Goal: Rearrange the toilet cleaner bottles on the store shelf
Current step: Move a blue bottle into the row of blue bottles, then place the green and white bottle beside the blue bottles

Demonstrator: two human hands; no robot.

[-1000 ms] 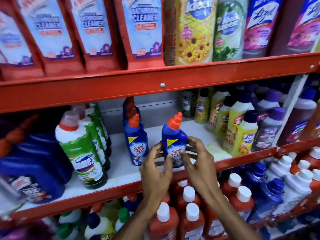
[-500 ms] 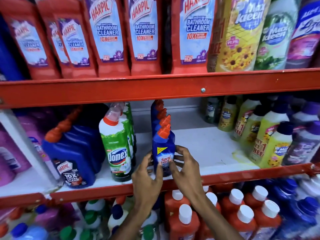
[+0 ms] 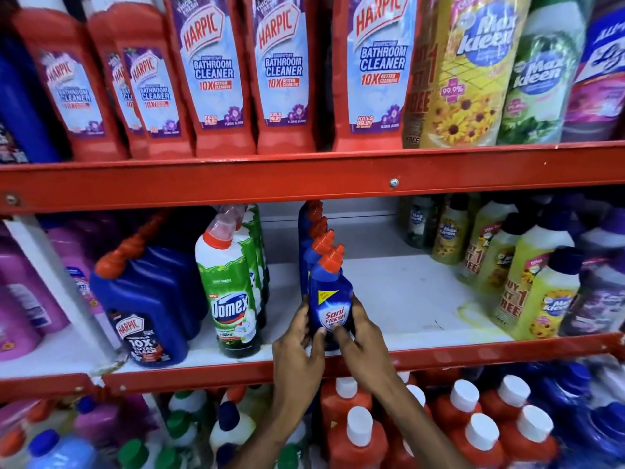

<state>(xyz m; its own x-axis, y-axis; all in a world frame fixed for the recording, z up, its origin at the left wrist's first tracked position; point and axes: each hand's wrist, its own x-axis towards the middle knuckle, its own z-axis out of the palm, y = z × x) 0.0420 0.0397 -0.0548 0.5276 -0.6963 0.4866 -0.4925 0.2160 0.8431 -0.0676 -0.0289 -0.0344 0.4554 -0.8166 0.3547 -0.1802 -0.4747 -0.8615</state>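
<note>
Sani Fresh bottle (image 3: 328, 304): I saw it upright at the front of the middle shelf (image 3: 406, 299), blue with an orange cap, heading a row of the same bottles running back.
Left hand (image 3: 297, 350): I had it wrapped round the bottle's lower left side, thumb on the label.
Right hand (image 3: 363, 336): clasped on the lower right side, fingers across the label's bottom.
Domex bottle (image 3: 228, 299): green and white, stood just left of the blue row, apart from it.
Harpic bottle (image 3: 148, 299): dark blue, further left on the same shelf.
Max Kleen bottles (image 3: 537, 299): yellow, grouped at the right, well apart from my hands.
Upper shelf: red Harpic Bathroom Cleaner bottles (image 3: 280, 72) in a row.
</note>
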